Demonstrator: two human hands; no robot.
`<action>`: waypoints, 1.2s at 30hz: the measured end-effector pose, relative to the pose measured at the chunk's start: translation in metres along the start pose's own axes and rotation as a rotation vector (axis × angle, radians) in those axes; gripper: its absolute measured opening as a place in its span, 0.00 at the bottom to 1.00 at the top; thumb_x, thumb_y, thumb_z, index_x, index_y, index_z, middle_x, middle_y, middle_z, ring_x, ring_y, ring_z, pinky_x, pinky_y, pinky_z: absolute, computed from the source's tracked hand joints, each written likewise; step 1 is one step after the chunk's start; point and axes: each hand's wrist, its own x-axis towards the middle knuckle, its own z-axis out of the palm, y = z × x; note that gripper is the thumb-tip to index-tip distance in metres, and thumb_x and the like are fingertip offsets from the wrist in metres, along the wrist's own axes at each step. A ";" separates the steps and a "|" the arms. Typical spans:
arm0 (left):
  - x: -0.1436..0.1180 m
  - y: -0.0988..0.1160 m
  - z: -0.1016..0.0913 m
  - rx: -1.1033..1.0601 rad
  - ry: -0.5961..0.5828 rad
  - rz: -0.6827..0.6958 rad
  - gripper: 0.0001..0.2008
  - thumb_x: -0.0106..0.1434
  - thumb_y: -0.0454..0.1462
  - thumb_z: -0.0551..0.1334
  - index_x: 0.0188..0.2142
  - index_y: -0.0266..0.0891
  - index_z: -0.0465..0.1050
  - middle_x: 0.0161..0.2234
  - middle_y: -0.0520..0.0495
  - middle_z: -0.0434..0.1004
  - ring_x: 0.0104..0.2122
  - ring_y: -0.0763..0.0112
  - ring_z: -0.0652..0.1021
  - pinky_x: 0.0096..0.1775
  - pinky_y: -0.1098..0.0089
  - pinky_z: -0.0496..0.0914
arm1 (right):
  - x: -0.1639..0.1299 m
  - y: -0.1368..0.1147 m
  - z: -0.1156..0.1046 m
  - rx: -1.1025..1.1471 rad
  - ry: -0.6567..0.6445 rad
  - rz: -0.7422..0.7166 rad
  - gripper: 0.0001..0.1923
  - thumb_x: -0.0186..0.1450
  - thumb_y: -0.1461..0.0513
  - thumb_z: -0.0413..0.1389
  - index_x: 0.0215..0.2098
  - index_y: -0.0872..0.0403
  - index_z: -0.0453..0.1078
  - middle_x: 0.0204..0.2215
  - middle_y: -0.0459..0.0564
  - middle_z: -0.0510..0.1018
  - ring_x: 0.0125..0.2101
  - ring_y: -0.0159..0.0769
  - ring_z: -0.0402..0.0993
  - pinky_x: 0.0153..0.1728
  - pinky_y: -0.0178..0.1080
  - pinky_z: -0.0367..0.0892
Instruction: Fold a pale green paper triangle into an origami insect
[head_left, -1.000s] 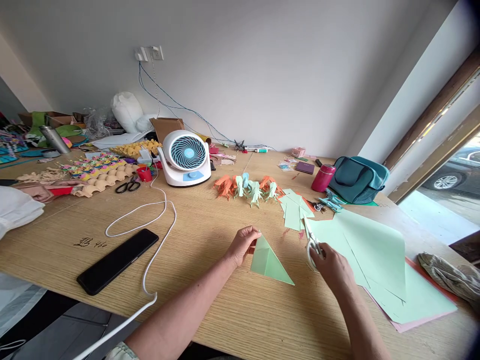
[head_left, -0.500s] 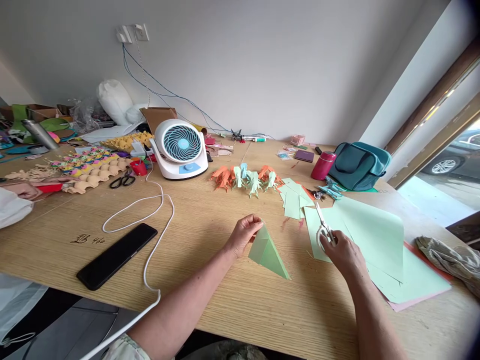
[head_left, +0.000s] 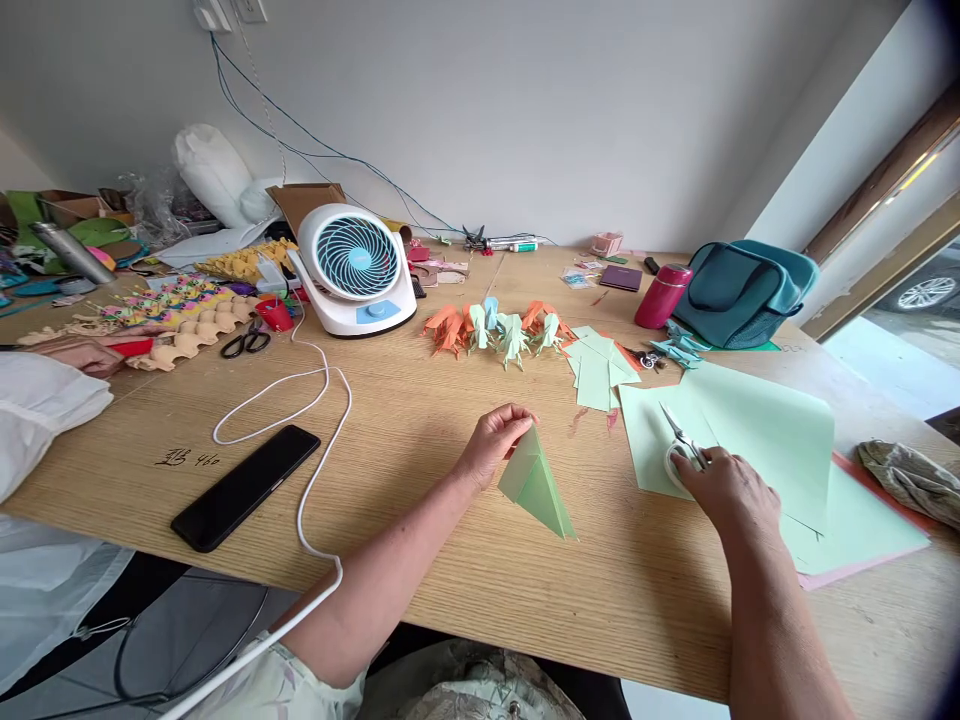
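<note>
Left hand (head_left: 496,440) pinches the far tip of a folded green paper triangle (head_left: 536,487), whose long axis runs from that tip toward the near right. Right hand (head_left: 724,490), well apart to the right, closes over the handles of scissors (head_left: 684,447) lying on green sheets (head_left: 757,430); blades point far-left. Both rest on the counter (head_left: 420,420); the left hand is nearer the triangle.

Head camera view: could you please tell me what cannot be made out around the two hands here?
- White-handled scissors: handles covered by the right hand; whether its fingers are through the loops is hidden.
- Folded light green paper triangle: its top corner is hidden by the left hand; inner folds unseen.
- Handwritten marks on the wooden table: too small to read.
- Wall socket: cut off by the top edge.
</note>
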 end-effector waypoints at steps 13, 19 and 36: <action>0.008 -0.008 -0.002 0.004 0.272 0.095 0.13 0.55 0.46 0.64 0.28 0.38 0.70 0.23 0.56 0.64 0.22 0.79 0.62 0.25 0.77 0.57 | -0.020 -0.019 -0.008 0.180 0.207 -0.138 0.24 0.65 0.47 0.48 0.48 0.52 0.74 0.50 0.64 0.74 0.50 0.60 0.70 0.47 0.59 0.65; 0.007 -0.011 0.002 0.087 0.341 0.141 0.12 0.55 0.44 0.63 0.26 0.38 0.70 0.22 0.56 0.65 0.23 0.77 0.63 0.27 0.76 0.58 | -0.075 -0.080 -0.015 1.038 -0.657 -0.619 0.32 0.69 0.42 0.42 0.57 0.54 0.67 0.46 0.59 0.79 0.43 0.46 0.76 0.44 0.46 0.71; 0.009 -0.009 0.001 0.071 0.421 0.133 0.12 0.57 0.45 0.63 0.28 0.39 0.66 0.24 0.55 0.68 0.21 0.78 0.69 0.22 0.78 0.63 | -0.084 -0.096 0.001 1.001 -0.619 -0.571 0.25 0.64 0.42 0.54 0.27 0.54 0.69 0.24 0.48 0.78 0.19 0.29 0.67 0.22 0.34 0.61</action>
